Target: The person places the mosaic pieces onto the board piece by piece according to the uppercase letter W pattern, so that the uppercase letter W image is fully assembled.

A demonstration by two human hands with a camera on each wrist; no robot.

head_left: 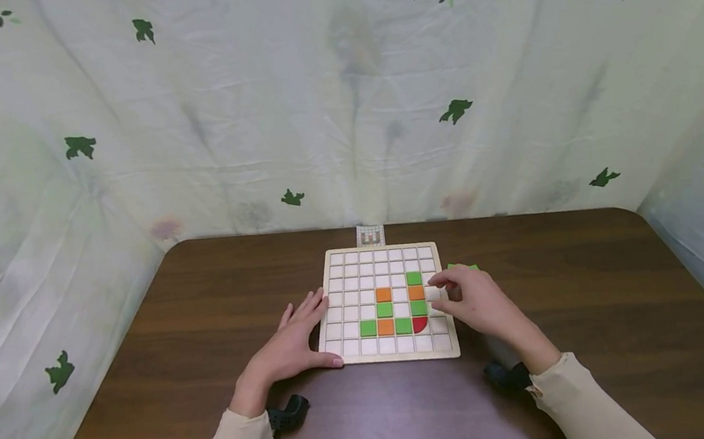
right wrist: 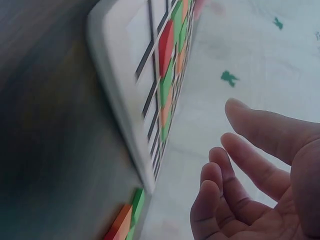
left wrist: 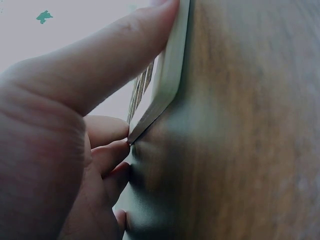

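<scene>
A square board [head_left: 351, 346] with a grid of white cells lies on the table; green, orange and red tiles sit in some of its cells. The red tile [head_left: 420, 325] has one rounded corner. My left hand [head_left: 291, 346] rests at the board's near left corner, thumb on the front edge and fingers spread along the left side. Over the board's right edge hovers my right hand [head_left: 475, 299], its thumb and fingers apart with nothing between them. In the right wrist view that hand [right wrist: 250, 185] is beside the tiled surface, clear of it.
Loose green [right wrist: 136, 210] and orange [right wrist: 119, 222] tiles lie on the table off the board's right side, partly covered by my right hand in the head view. A small printed card [head_left: 370, 235] lies behind the board. A patterned cloth [head_left: 326, 106] hangs past the table's far edge.
</scene>
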